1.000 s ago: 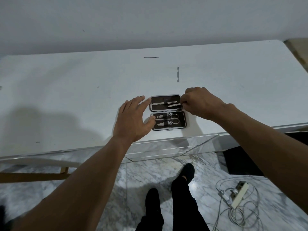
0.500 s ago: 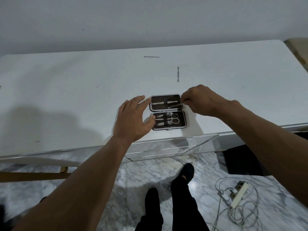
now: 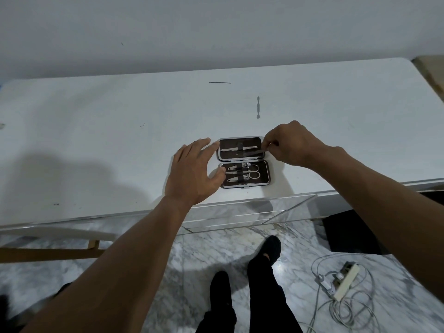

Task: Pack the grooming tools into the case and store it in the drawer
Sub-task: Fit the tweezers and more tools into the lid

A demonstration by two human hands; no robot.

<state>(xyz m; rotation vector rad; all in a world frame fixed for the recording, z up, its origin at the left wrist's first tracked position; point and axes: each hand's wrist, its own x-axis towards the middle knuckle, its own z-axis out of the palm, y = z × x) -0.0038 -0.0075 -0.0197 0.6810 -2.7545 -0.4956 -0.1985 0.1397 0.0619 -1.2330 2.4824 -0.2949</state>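
Note:
A small dark grooming case (image 3: 264,164) lies open near the front edge of the white table (image 3: 96,140). Its near half holds scissors (image 3: 249,171) and clippers under a strap; its far half holds tweezers (image 3: 237,148). My right hand (image 3: 293,143) pinches a thin flat metal tool (image 3: 254,153) at the far half's right end, its blade lying across that half. My left hand (image 3: 194,171) rests flat against the case's left side, fingers spread, thumb on the near half. Two loose tools lie farther back: a spatula-ended stick (image 3: 258,107) and a thin pin (image 3: 219,82).
The table's mirrored front (image 3: 240,212) shows drawer lines below the case. On the marble floor lie a power strip with cables (image 3: 343,282) at the right, and my feet in dark socks (image 3: 269,251) stand below. A wall runs behind the table.
My right hand has shifted slightly right and back along the case's far half, drawing the thin flat tool with it. My left hand has stayed against the case.

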